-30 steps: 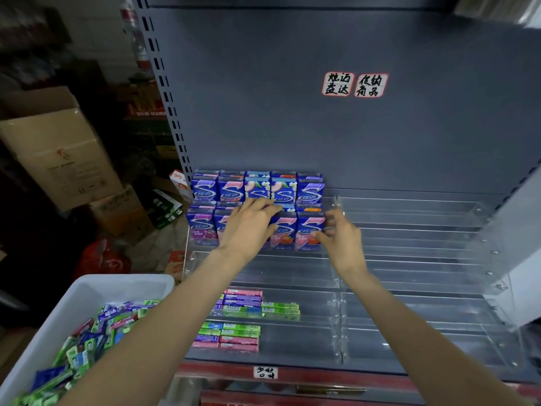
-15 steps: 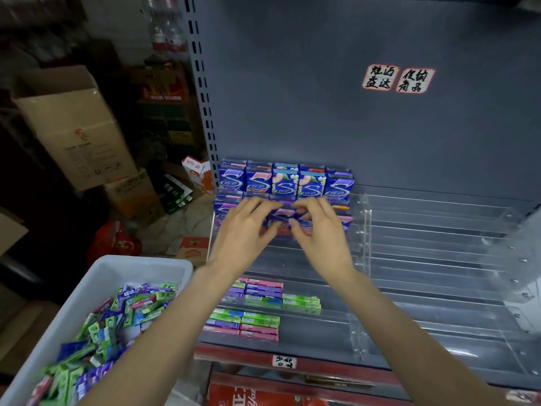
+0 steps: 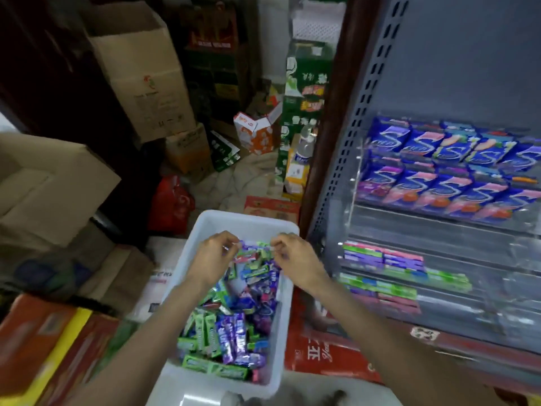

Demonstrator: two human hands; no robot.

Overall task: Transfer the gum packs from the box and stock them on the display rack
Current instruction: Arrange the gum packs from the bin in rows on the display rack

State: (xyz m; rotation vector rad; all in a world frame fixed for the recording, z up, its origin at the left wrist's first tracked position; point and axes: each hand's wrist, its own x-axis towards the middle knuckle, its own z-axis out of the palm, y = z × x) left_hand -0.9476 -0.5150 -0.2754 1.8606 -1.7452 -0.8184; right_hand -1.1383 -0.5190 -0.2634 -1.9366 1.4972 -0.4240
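Both my hands are down in a white plastic box (image 3: 205, 227) that sits on the floor to the left of the display rack (image 3: 351, 118). The box is heaped with loose gum packs (image 3: 231, 326) in green, purple, blue and pink wrappers, lying at all angles.

My left hand (image 3: 212, 257) is over the far end of the heap, its fingers curled in and touching the packs. The picture is blurred there, so I cannot tell whether it has closed on one. My right hand (image 3: 295, 259) is just beside it, near the box's right wall, fingers likewise bent down onto the packs, and I cannot tell whether it has hold of anything either. The two hands are close but apart, with a few bright wrappers showing between them.

On the rack to my right, clear plastic trays (image 3: 439, 235) step upward. The two upper rows hold upright blue gum cartons (image 3: 439, 145) set side by side. Lower down, flat stick packs (image 3: 383, 259) in green, purple and pink lie in two rows at the left end of their trays.

Behind the box, cardboard cartons (image 3: 140, 80) are stacked on the floor, with a red bag (image 3: 172, 203) near them.
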